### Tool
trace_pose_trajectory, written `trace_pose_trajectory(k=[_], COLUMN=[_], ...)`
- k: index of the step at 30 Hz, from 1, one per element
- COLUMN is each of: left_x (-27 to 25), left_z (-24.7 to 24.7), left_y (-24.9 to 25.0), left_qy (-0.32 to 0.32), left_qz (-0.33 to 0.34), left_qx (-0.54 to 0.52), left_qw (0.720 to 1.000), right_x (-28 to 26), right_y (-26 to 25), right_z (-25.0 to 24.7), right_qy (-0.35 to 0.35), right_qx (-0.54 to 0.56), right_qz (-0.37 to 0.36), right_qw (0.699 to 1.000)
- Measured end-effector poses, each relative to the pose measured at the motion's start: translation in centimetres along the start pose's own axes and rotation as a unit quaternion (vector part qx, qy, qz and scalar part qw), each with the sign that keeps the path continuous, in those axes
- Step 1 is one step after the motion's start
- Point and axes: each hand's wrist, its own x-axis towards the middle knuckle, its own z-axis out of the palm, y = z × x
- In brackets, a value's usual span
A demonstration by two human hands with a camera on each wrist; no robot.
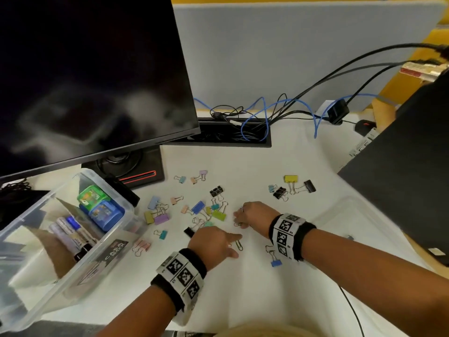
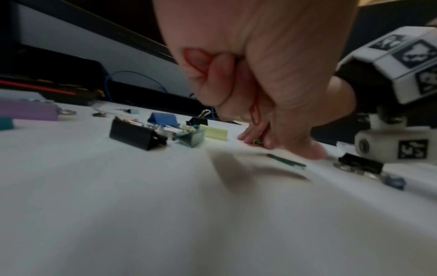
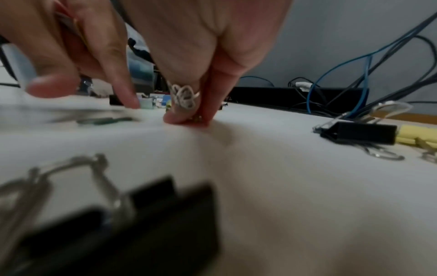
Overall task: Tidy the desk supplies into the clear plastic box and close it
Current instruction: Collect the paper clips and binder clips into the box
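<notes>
The clear plastic box (image 1: 73,268) stands open at the left, holding markers (image 1: 73,235) and two sharpeners (image 1: 104,212). Its clear lid (image 1: 354,215) lies flat at the right. Several coloured binder clips (image 1: 199,207) are scattered across the white desk. My left hand (image 1: 216,242) has its curled fingers round red paper clips (image 2: 201,61), while its forefinger and thumb reach toward a green paper clip (image 1: 239,245) (image 2: 286,161). My right hand (image 1: 252,215) points down just beyond, its fingertips (image 3: 208,104) pinching a small paper clip (image 1: 238,224) (image 3: 196,118) against the desk.
A monitor (image 1: 85,81) on its stand (image 1: 136,171) rises behind the box. Cables (image 1: 255,117) run into a desk slot at the back. A black panel (image 1: 401,178) fills the right side. Black (image 3: 361,132) and yellow (image 3: 411,137) binder clips lie right of my right hand.
</notes>
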Motion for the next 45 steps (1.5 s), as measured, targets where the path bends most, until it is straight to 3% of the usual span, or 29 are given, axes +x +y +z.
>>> trace_pose_trajectory(k=[5, 9, 12, 18, 27, 33, 40, 45], left_x=[1.3, 1.0, 1.0, 0.7, 0.2, 0.0, -0.1, -2.0], left_z=[0.6, 0.6, 0.7, 1.1, 1.6, 1.3, 1.2, -0.4], left_y=[0.2, 0.6, 0.9, 1.8, 1.4, 1.1, 1.1, 0.3], left_qy=[-0.034, -0.012, -0.021, -0.035, -0.019, -0.035, -0.042, -0.063], left_qz=[0.061, 0.073, 0.043, 0.009, 0.011, 0.019, 0.01, -0.068], left_qx=[0.147, 0.172, 0.164, 0.166, 0.139, 0.111, 0.092, -0.017], left_qw=[0.987, 0.982, 0.985, 0.985, 0.99, 0.993, 0.995, 0.996], right_x=[-0.1, 0.1, 0.4, 0.6, 1.2, 1.1, 0.1, -0.3], right_y=[-0.4, -0.6, -1.1, -1.8, -2.2, -1.8, -2.7, -3.7], right_z=[0.4, 0.4, -0.1, -0.4, -0.5, 0.3, 0.3, -0.1], right_qy=[0.045, 0.016, 0.036, 0.005, -0.007, -0.005, -0.003, -0.034], right_qx=[-0.011, -0.007, 0.041, 0.053, -0.049, -0.014, -0.067, -0.086], right_qz=[-0.017, 0.053, 0.09, 0.116, 0.106, 0.118, 0.12, 0.129], right_qw=[0.999, 0.998, 0.994, 0.992, 0.993, 0.993, 0.99, 0.987])
